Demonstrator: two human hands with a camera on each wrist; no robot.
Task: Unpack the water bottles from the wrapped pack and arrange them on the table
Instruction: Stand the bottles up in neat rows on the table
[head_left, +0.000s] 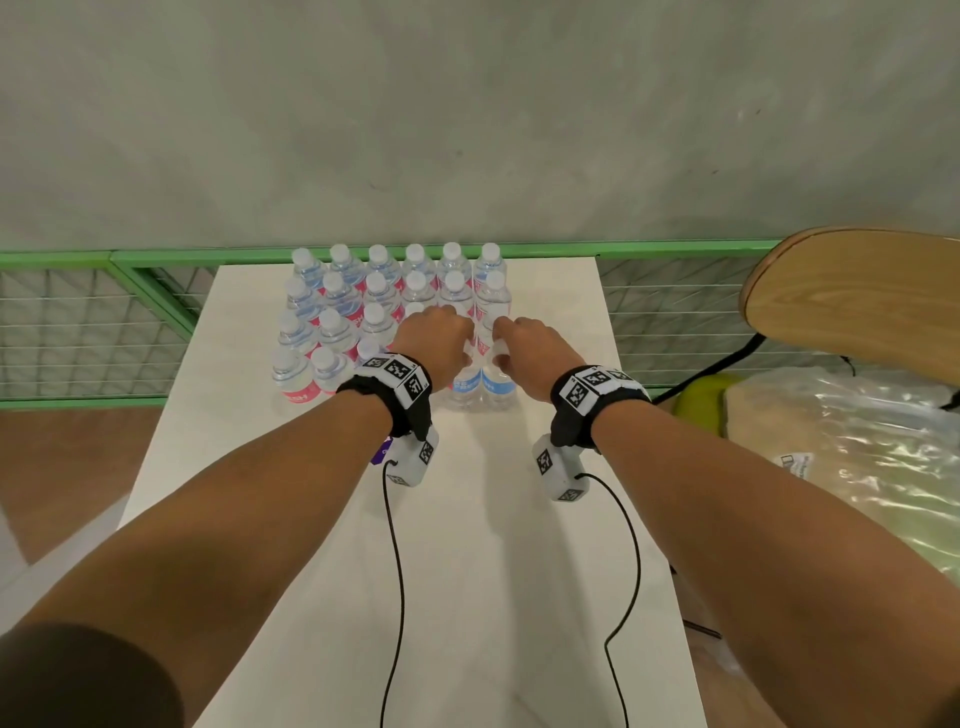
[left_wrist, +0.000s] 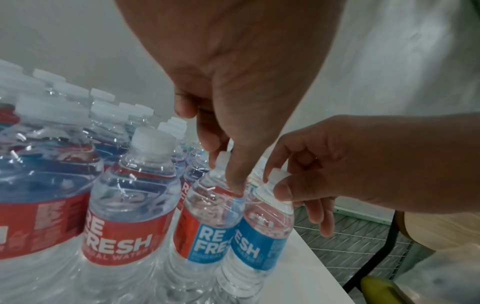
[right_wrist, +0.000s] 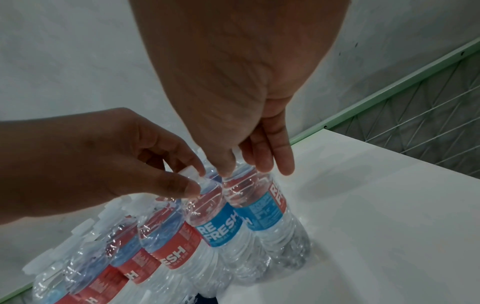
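Several clear water bottles (head_left: 374, 306) with white caps and red-and-blue labels stand in rows at the far end of the white table (head_left: 467, 571). Two bottles stand side by side at the block's front right corner, blue label faces toward me. My left hand (head_left: 441, 338) pinches the cap of the left bottle (left_wrist: 210, 232) between thumb and fingers. My right hand (head_left: 511, 338) pinches the cap of the right bottle (left_wrist: 262, 242). In the right wrist view the right hand (right_wrist: 241, 166) is on its bottle (right_wrist: 265, 214) and the left hand (right_wrist: 193, 179) on its own (right_wrist: 218, 226). Both bottles' bases look to be on the table.
A green railing with wire mesh (head_left: 156, 257) runs behind and beside the table. A wooden chair (head_left: 857, 296) stands at the right, with crumpled clear plastic wrap (head_left: 841, 441) below it. Cables hang from both wrist cameras over the near part of the table.
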